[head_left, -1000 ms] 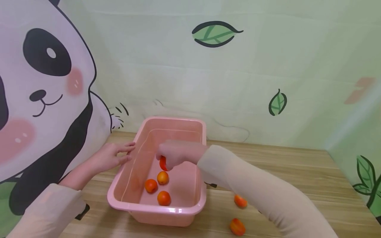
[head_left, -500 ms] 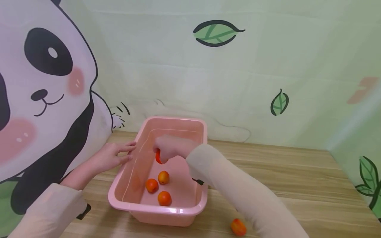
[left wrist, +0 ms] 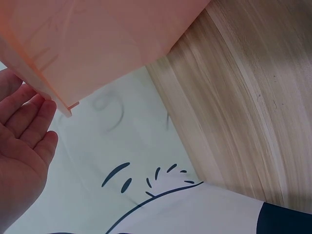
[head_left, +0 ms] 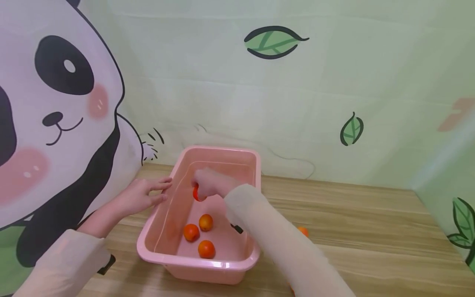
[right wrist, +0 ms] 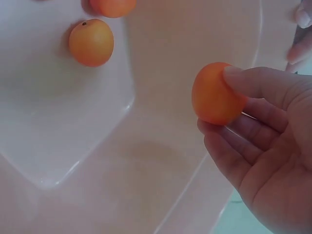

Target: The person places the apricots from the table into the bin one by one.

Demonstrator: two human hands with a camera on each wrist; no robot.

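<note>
Inside a pink plastic tub (head_left: 200,263), my right hand (head_left: 208,182) pinches a smooth, round orange-red fruit (right wrist: 213,95) between thumb and fingers, above the tub floor near its left wall. Its exact kind cannot be told. Three similar fruits lie on the tub floor toward the near end: a redder one (head_left: 191,232), a yellower one (head_left: 205,222) and another orange one (head_left: 206,249). My left hand (head_left: 142,196) touches the tub's left rim with its fingers extended; the left wrist view shows the fingertips against the rim's outer side.
The tub stands on a wood-grain table (head_left: 356,231). Right of it, another orange fruit (head_left: 303,231) is partly hidden by my right sleeve (head_left: 274,235), with a sliver of one more at the sleeve's lower edge. Behind hangs a pale green cloth (head_left: 193,82) with a panda print.
My right hand has moved slightly left and farther in with the fruit, still holding it. The right sleeve has swung left, covering most of the nearer table fruit. The left hand stays at the rim.
</note>
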